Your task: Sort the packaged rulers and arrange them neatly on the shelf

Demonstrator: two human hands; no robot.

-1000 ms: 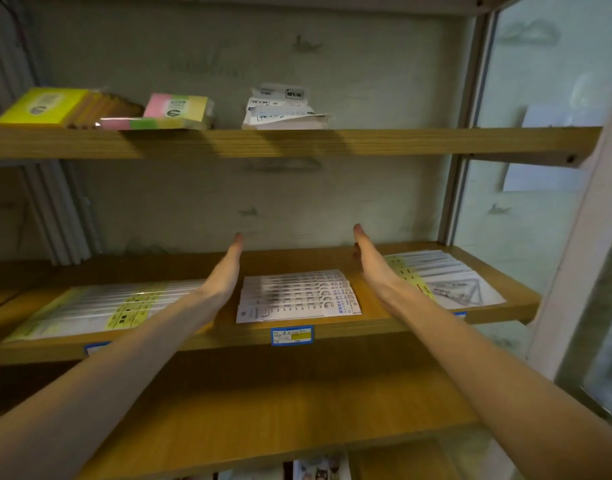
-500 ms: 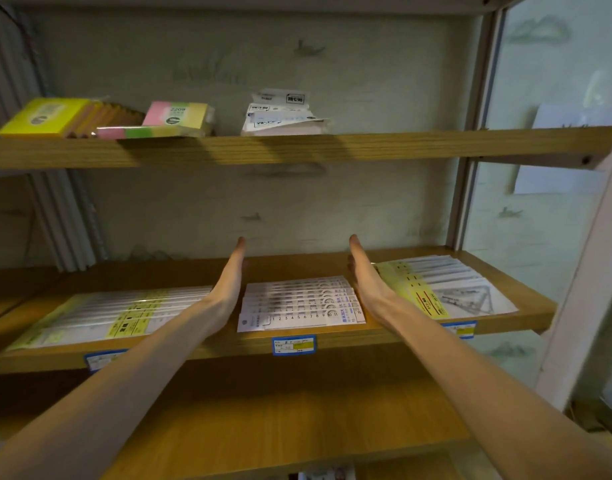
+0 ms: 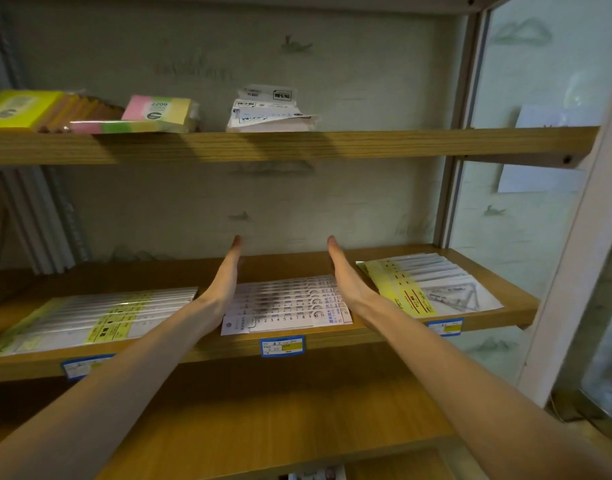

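A: What's on the middle shelf (image 3: 297,348)?

B: Wood-grain board w/ 3 fanned stacks of flat, glossy plastic-sleeved rulers. Centre stack (image 3: 287,304): white card backs, printed number scale, roughly 8 packs overlapped near to far, long axis running left-right. Left stack (image 3: 96,315): longer packs w/ yellow labels, also left-right, tilted a bit. Right stack (image 3: 425,287): yellow labels, a triangle set on top, angled.

A: Hands?

B: Both flat, fingers straight & together, palms facing each other. Left hand (image 3: 225,278) stands on edge at the centre stack's left end, right hand (image 3: 346,275) at its right end; gripping nothing.

A: Anything else?

B: 3 blue price tags, e.g. (image 3: 282,346), on the shelf's front edge. Upper shelf: 2 sticky-note blocks (image 3: 159,114), 1 white packet pile (image 3: 270,110).
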